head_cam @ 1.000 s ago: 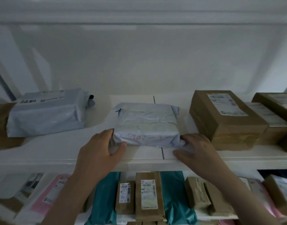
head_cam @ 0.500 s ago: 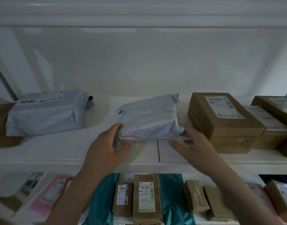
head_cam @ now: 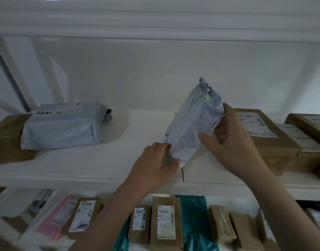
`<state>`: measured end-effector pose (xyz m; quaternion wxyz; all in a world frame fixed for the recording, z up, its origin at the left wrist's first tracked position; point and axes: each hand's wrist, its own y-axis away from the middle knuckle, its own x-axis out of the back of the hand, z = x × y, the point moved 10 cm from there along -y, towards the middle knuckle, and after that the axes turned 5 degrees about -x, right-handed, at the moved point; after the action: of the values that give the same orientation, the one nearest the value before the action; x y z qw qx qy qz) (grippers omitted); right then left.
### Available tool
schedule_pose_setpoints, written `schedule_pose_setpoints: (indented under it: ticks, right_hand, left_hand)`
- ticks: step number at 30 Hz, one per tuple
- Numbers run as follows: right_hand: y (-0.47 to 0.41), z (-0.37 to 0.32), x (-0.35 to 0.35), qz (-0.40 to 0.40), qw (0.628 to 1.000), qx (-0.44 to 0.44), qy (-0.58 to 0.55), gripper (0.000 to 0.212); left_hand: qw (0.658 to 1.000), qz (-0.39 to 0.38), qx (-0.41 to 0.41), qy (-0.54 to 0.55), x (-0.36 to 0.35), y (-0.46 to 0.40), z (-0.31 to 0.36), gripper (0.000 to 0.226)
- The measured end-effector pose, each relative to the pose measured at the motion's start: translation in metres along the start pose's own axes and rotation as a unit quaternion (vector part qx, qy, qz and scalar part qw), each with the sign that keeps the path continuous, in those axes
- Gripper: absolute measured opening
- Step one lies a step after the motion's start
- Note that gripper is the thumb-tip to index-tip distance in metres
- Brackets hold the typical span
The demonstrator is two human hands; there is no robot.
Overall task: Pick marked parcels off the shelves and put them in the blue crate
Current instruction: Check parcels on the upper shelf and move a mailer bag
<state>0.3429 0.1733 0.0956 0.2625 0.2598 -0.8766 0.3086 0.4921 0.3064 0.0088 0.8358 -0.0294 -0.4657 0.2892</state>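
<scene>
Here, at centre right of the frame, the grey parcel (head_cam: 191,124) with red handwriting stands tilted on end over the white shelf (head_cam: 101,169). The left hand (head_cam: 155,165) pinches its lower corner; the right hand (head_cam: 233,140) curls round its upper right side. Step in hand: lifting off. Next it likely needs carrying to the blue crate, which is out of view.
</scene>
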Motion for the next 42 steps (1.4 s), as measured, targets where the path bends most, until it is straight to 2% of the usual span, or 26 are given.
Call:
schedule_pose_setpoints:
  ticks: [5, 10, 16, 23, 31, 36, 42]
  right_hand:
    - [-0.012, -0.022, -0.004, 0.024, 0.999, 0.023, -0.010, 0.088]
    - [-0.012, -0.042, -0.032, -0.006, 0.998, 0.055, 0.008, 0.069]
    - [0.003, -0.050, -0.073, -0.050, 0.992, 0.108, 0.043, 0.049]
    - [0.019, -0.029, -0.105, -0.084, 0.989, 0.109, 0.063, 0.049]
    - [0.013, 0.021, -0.116, -0.128, 0.988, 0.016, 0.087, 0.069]
    - [0.001, 0.032, -0.123, -0.138, 0.988, -0.004, 0.072, 0.063]
    - [-0.014, 0.032, -0.128, -0.206, 0.977, -0.026, 0.037, 0.046]
  left_hand:
    - [0.999, -0.018, -0.004, -0.039, 0.027, -0.003, 0.000, 0.055]
    - [0.996, 0.077, -0.018, -0.036, 0.104, -0.008, 0.000, 0.079]
    - [0.993, 0.116, -0.033, -0.015, 0.155, 0.009, -0.011, 0.087]
    - [0.993, 0.118, -0.013, -0.025, 0.143, 0.035, -0.045, 0.068]
    - [0.995, 0.077, 0.065, 0.007, 0.108, 0.063, -0.089, 0.051]
    - [0.995, 0.066, 0.071, -0.028, 0.092, 0.056, -0.108, 0.054]
    - [0.993, 0.088, 0.072, -0.030, 0.090, 0.035, -0.118, 0.058]
